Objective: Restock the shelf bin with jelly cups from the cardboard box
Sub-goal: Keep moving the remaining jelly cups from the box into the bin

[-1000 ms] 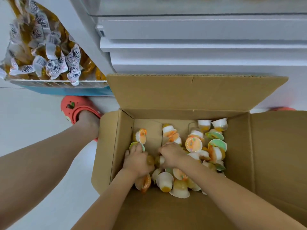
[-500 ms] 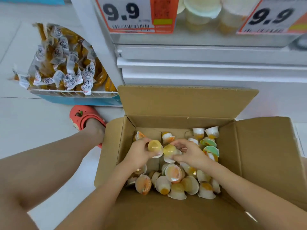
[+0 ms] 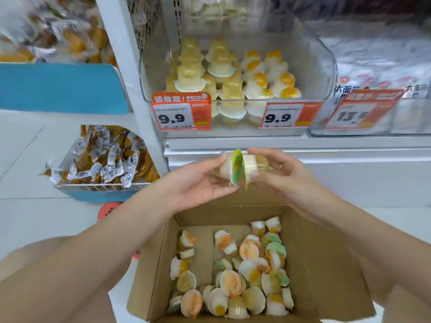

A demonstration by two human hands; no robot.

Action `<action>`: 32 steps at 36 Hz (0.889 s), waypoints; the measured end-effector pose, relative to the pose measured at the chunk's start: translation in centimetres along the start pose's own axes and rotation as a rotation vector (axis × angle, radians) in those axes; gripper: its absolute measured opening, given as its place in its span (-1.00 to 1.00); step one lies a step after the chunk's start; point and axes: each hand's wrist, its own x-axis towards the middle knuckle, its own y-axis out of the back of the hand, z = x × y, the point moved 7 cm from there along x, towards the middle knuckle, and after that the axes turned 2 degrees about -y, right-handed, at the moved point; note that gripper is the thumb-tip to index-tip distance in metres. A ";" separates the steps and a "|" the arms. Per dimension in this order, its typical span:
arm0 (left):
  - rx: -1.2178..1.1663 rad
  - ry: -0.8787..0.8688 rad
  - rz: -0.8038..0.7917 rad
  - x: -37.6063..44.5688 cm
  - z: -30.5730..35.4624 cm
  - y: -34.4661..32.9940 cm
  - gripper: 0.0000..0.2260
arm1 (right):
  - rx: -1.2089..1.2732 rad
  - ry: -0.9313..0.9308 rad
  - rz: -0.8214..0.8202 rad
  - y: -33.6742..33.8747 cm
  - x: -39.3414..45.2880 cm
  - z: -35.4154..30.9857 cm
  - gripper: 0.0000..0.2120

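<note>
Two jelly cups (image 3: 240, 169) pressed lid-to-lid between hands: left hand (image 3: 198, 183) cradles one, right hand (image 3: 284, 180) grips other.

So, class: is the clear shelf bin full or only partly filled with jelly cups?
Partly filled. The jelly cups sit low in the shelf bin, with its clear walls bare above them.

The left price tag (image 3: 181, 115) on the front of the clear shelf bin (image 3: 326, 66) reads "9.9", under an orange header with Chinese characters and "RECO". At about 3 o'clock from it, a second price tag (image 3: 285, 115) on the same bin also reads "9.9". Further toward 3 o'clock, a third price tag (image 3: 358, 113) shows "13." with the rest blurred. White packets (image 3: 363, 85) above it carry Chinese print beginning "大面".
</note>
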 end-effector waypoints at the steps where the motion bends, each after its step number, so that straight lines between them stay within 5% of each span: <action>1: 0.029 -0.022 -0.002 0.0 0.0 -0.2 -0.62 | -0.026 0.052 0.009 0.0 -0.1 -0.6 -0.55; 4: 0.029 -0.116 0.061 0.2 -0.4 -0.1 -0.53 | -0.152 0.197 0.022 -1.0 0.0 -1.5 -0.56; 8: -0.015 -0.198 0.122 0.4 -0.3 0.2 -0.67 | -0.256 0.227 0.014 -2.0 0.9 -1.0 -0.51; 21: 0.090 -0.103 0.086 -0.2 0.4 -0.8 -0.53 | -0.330 0.203 -0.082 -1.7 2.2 -1.4 -0.40; 32: 0.082 -0.088 0.112 -0.7 0.9 -1.3 -0.65 | -0.441 0.217 -0.086 -1.6 2.3 -2.7 -0.40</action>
